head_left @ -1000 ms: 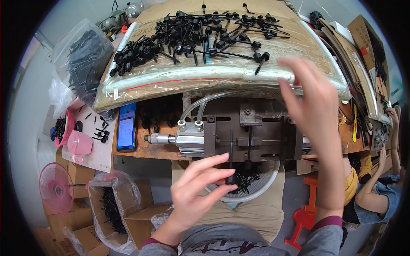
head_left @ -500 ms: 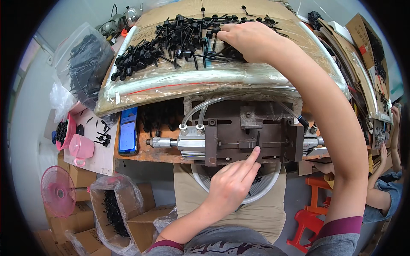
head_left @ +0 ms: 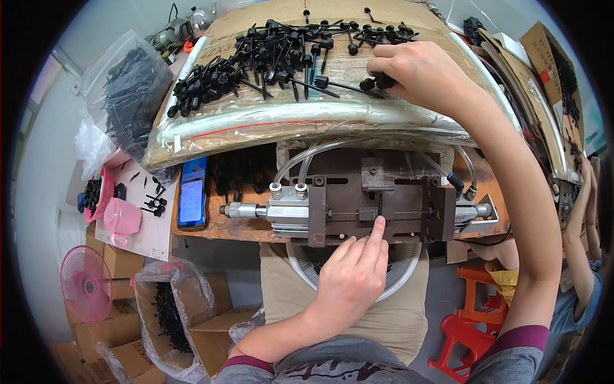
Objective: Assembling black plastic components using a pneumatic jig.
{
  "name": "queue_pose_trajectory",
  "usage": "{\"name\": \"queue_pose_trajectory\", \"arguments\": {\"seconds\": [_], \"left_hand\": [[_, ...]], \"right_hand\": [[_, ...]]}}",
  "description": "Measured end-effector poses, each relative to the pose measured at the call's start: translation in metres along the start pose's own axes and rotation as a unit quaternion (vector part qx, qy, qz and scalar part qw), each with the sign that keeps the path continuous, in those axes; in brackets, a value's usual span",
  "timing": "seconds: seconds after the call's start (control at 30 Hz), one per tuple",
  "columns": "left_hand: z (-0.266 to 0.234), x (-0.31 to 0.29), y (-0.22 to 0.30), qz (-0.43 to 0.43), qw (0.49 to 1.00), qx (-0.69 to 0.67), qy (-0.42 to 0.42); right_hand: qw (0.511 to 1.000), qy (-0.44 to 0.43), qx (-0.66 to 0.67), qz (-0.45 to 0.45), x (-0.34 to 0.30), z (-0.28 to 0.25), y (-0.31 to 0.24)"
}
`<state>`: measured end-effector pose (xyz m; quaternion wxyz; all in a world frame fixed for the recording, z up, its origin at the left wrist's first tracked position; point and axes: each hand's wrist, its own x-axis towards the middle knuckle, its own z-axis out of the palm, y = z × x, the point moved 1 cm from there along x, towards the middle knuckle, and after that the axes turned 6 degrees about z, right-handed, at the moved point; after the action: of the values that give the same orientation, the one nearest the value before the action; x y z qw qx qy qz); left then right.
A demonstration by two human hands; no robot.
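My left hand (head_left: 352,275) reaches over the front of a brown metal clamping fixture (head_left: 352,229). Its index finger is stretched out, the tip touching the lower end of a slim black plastic stem (head_left: 381,203) that stands by the small centre block (head_left: 367,215). At the right end of a heap of black knob-headed plastic stakes (head_left: 272,54), my right hand (head_left: 425,73) has its fingers closed round a black stake (head_left: 384,80). The fingers partly cover that piece, and I cannot tell whether more than one is held.
The heap lies on a plastic-wrapped cardboard surface (head_left: 249,121). Air cylinders (head_left: 288,214) and clear hoses flank the fixture. A phone (head_left: 191,200) lies at its left. Below is a white basket (head_left: 409,275). A pink fan (head_left: 86,283) and red stool (head_left: 460,342) stand aside; another person's arms (head_left: 575,211) show right.
My right hand has moved right and slightly nearer, away from the heap's middle, with a black stake in its fingers. My left fingertip has shifted slightly left along the fixture.
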<state>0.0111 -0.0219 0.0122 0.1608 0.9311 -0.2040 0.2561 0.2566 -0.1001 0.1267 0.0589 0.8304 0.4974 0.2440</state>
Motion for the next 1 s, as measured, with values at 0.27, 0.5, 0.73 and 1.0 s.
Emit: {"name": "queue_pose_trajectory", "arguments": {"seconds": [0.27,0.5,0.73,1.0], "left_hand": [[0.002,0.0,0.001,0.0,1.0,0.024,-0.014],[0.0,0.0,-0.002,0.003,0.999,0.026,-0.028],[0.0,0.001,-0.007,0.002,0.999,0.011,-0.042],[-0.001,0.001,-0.008,-0.007,0.999,-0.006,-0.034]], "right_hand": [[0.979,0.156,0.125,0.034,-0.022,0.001,0.015],[0.867,0.188,0.369,0.275,-0.053,-0.018,0.011],[0.791,0.276,0.438,0.325,-0.077,-0.041,-0.017],[0.902,0.323,0.267,0.099,-0.126,-0.057,-0.075]]}}
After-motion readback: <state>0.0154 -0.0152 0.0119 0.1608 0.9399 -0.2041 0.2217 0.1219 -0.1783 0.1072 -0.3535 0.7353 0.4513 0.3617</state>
